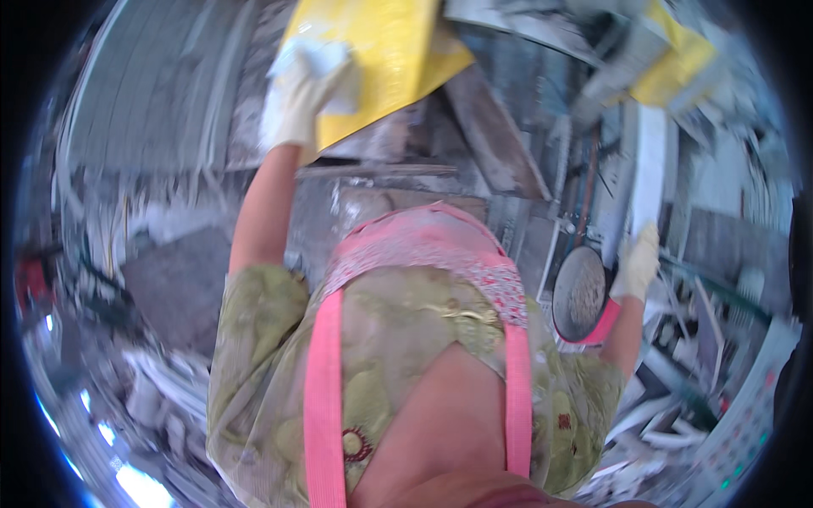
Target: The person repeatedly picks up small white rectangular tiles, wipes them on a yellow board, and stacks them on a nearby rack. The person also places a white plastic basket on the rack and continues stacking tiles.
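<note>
My left hand point(298, 106), in a cream glove, reaches forward over a yellow sheet point(381, 59). Its fingers are bent over a pale, cloth-like piece point(339, 89) lying against the yellow surface; blur hides its exact kind. Out to the right, my right hand point(637, 267), gloved too, is closed at the near end of a long white strip point(649, 161) that stretches away from me. Close beside that hand is a round pan-like bowl point(581, 292) with greyish, grainy contents and a pink-red side.
Grey slatted panels point(152, 85) fill the far left. A dark, worn board point(495, 131) slants below the yellow sheet. Another yellow-and-white bundle point(677, 63) sits at the far right. On the lower right is a pale panel with small green lights point(745, 415), with scattered pale offcuts point(669, 423) alongside.
</note>
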The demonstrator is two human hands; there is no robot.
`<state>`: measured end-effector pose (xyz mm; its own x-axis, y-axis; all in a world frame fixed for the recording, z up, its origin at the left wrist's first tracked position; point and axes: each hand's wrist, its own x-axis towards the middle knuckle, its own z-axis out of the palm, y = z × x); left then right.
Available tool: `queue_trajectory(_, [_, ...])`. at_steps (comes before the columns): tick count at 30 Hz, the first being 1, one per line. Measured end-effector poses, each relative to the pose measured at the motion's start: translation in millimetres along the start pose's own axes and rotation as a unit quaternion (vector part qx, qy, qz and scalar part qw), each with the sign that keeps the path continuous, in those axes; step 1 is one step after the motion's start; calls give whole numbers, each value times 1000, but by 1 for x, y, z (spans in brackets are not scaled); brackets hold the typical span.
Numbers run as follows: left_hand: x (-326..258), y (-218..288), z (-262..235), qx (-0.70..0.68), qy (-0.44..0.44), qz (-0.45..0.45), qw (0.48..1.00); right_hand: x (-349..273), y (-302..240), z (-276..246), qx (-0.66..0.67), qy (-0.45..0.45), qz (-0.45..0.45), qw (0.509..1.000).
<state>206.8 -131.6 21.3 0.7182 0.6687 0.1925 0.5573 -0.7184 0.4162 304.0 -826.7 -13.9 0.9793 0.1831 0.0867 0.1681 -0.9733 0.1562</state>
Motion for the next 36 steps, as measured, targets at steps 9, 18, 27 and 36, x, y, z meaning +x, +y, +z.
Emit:
queue_trajectory(9, [-2, 2, -5, -25, -79, 34, 996, 59, -172, -99, 683, -46, 107, 721])
queue_trajectory(18, [-5, 0, -10, -32, -97, 26, 994, 59, -515, -93, 769, -123, -11, 627])
queue_trajectory(27, [1, 19, -26, -104, -119, -39, 987, 48, -551, -98, 612, -109, -117, 774])
queue_trajectory(36, [6, 12, 7, 119, -57, 32, 991, 75, -455, -88, 513, -102, -270, 809])
